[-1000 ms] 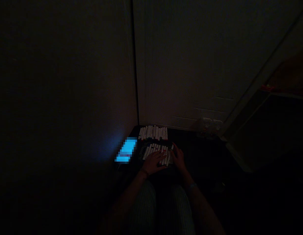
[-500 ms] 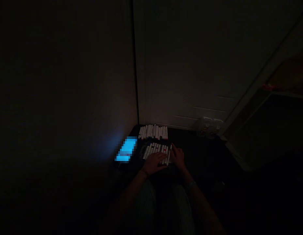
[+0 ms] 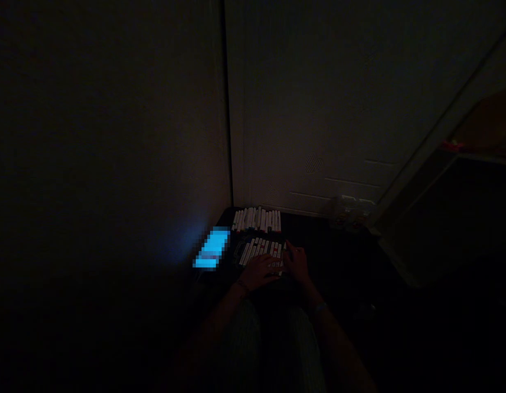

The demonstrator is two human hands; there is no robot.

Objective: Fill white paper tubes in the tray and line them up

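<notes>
The scene is very dark. A row of white markers (image 3: 256, 246) lies side by side on a dark surface in front of me. My left hand (image 3: 261, 270) rests flat across the near ends of this row, its fingers stretched to the right. At the right end, my right hand (image 3: 297, 262) has its fingers closed around the last marker, mostly hidden under them. The two hands nearly meet there. Behind this row stands a second group of white markers (image 3: 259, 219), some showing coloured ends, which neither hand touches.
A glowing, blurred blue screen (image 3: 212, 250) lies left of the markers. Clear plastic containers (image 3: 353, 212) stand at the back right against the wall (image 3: 318, 125). A wall also rises close on the left. My knees (image 3: 273, 338) are below the surface's near edge.
My right hand has shifted slightly left and curled over the rightmost marker, covering more of it. The left hand stays almost in place.
</notes>
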